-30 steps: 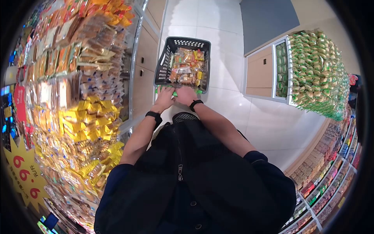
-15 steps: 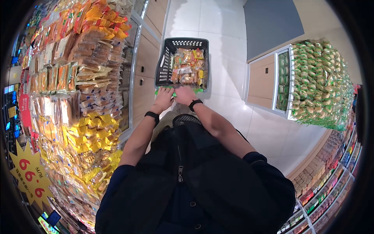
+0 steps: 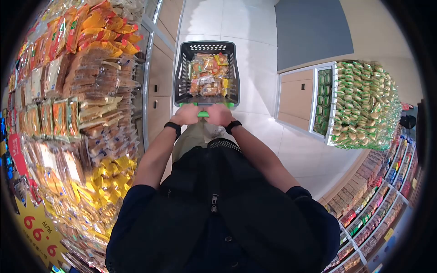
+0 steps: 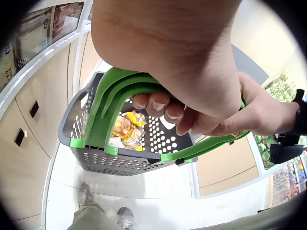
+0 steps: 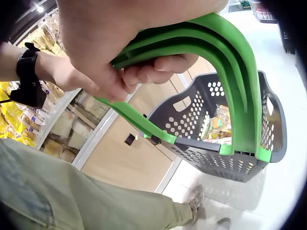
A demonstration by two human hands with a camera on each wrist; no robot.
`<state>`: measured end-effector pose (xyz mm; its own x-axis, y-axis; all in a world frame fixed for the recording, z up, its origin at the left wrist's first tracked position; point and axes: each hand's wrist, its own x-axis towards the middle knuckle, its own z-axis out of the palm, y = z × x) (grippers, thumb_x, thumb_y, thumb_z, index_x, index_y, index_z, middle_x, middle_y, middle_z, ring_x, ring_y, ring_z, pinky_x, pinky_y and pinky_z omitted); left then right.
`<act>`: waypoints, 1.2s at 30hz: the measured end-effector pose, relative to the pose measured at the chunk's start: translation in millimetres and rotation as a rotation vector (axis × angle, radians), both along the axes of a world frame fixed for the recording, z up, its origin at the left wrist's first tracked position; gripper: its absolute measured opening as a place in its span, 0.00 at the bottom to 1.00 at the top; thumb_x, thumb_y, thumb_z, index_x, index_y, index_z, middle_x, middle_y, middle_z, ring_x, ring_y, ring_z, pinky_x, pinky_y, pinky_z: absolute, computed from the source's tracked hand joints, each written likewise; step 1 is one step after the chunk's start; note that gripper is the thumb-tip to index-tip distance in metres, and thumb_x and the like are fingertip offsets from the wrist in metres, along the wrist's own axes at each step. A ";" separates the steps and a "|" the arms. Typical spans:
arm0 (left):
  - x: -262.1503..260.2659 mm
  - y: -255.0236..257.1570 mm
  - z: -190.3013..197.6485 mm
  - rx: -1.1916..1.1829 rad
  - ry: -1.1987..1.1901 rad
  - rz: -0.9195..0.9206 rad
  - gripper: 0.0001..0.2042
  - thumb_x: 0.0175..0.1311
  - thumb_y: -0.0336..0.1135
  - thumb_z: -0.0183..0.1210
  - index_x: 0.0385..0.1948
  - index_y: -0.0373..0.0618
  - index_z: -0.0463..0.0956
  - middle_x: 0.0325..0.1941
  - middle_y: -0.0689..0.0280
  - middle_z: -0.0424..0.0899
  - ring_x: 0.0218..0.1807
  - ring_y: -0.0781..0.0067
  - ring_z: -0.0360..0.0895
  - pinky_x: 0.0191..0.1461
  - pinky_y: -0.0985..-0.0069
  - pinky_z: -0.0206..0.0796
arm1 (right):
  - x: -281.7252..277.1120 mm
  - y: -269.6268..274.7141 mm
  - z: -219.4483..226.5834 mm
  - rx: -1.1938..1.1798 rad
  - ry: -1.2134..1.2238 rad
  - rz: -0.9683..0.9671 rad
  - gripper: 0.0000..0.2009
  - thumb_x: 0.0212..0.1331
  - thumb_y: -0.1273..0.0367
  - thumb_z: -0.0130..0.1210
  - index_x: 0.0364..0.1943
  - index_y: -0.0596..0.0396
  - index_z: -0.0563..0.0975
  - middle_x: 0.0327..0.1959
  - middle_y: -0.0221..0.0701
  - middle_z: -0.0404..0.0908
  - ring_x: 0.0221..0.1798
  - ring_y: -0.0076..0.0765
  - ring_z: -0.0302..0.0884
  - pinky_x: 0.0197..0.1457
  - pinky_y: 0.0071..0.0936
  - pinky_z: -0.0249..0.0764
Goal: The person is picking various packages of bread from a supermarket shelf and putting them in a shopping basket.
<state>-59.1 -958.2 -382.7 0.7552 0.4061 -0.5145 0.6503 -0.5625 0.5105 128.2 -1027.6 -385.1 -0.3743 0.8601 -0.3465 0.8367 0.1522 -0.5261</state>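
Note:
A dark grey perforated basket (image 3: 178, 73) with packaged snacks (image 3: 208, 75) in it stands in front of the person. Its green handle (image 3: 203, 114) is gripped by both hands, side by side. In the head view the left hand (image 3: 186, 114) is on the handle's left part and the right hand (image 3: 219, 114) on its right part. The left wrist view shows fingers of the left hand (image 4: 168, 57) curled round the handle (image 4: 101, 108). Likewise, in the right wrist view, fingers of the right hand (image 5: 120, 33) wrap under the handle (image 5: 240, 72).
Piled packaged baked goods (image 3: 91, 82) fill a display on the left above wooden cabinets (image 3: 159, 77). At right stands a stand of green-tied packs (image 3: 359, 104), with snack shelves (image 3: 373, 200) below it. A price sign (image 3: 38, 232) is at lower left. Pale floor tiles (image 3: 255, 59) run between.
The basket has turned to sit straighter and shifted slightly left in the head view. Both hands still grip the handle, with a wider gap between them. The surrounding displays have shifted in view.

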 end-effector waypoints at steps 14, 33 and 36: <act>-21.1 48.6 -21.4 -0.189 -0.212 0.041 0.13 0.54 0.38 0.60 0.41 0.46 0.78 0.33 0.53 0.84 0.39 0.46 0.82 0.44 0.52 0.74 | 61.9 160.2 -93.9 -0.506 0.491 -0.564 0.17 0.67 0.57 0.55 0.47 0.57 0.82 0.35 0.35 0.85 0.36 0.32 0.80 0.45 0.30 0.75; -2.0 110.0 -58.9 0.017 -0.252 0.045 0.07 0.57 0.37 0.69 0.28 0.52 0.78 0.21 0.75 0.64 0.23 0.83 0.68 0.26 0.83 0.59 | 88.5 282.7 -572.3 -0.334 -0.025 -0.590 0.21 0.55 0.54 0.54 0.44 0.56 0.83 0.45 0.46 0.85 0.54 0.51 0.80 0.62 0.45 0.72; -2.8 108.5 -66.9 0.005 -0.252 0.071 0.08 0.58 0.38 0.70 0.29 0.52 0.78 0.19 0.76 0.63 0.22 0.84 0.67 0.24 0.84 0.58 | 90.1 279.1 -600.9 -0.435 0.123 -0.884 0.21 0.54 0.55 0.56 0.43 0.56 0.84 0.45 0.46 0.85 0.55 0.50 0.80 0.61 0.45 0.73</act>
